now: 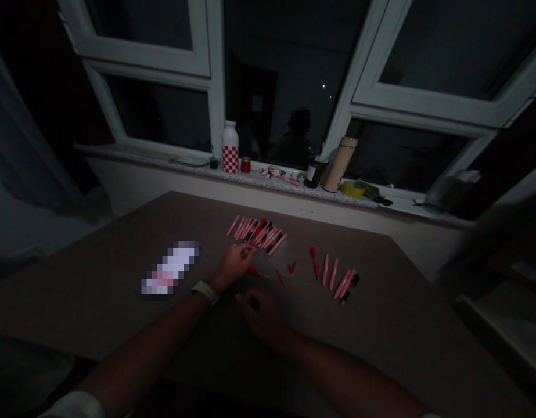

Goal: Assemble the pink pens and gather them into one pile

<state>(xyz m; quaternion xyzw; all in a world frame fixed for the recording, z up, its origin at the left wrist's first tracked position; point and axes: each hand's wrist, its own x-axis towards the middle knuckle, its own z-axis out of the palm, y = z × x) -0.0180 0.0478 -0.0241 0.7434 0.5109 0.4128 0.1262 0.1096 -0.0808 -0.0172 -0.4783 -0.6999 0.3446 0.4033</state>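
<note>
My left hand (235,264) is closed at the near edge of a row of pink, red and black pens (254,232). Whatever its fingertips may hold is too dark and small to make out. Closer to me, my right hand (263,316) hangs over the table with its fingers curled in; I cannot see what, if anything, is inside. Between the hands and the pens lie a red pen part (254,271), a thin red pen piece (278,274) and a short red cap (292,267). Off to the right, a red pen (315,263) lies beside several pink pens (333,274).
A phone with a blurred screen (172,270) lies left on the brown table (119,261). Along the windowsill stand a red-checked white bottle (230,148), a small red jar (245,165), a dark jar (315,173), a tilted beige flask (341,164) and yellow tape (353,189).
</note>
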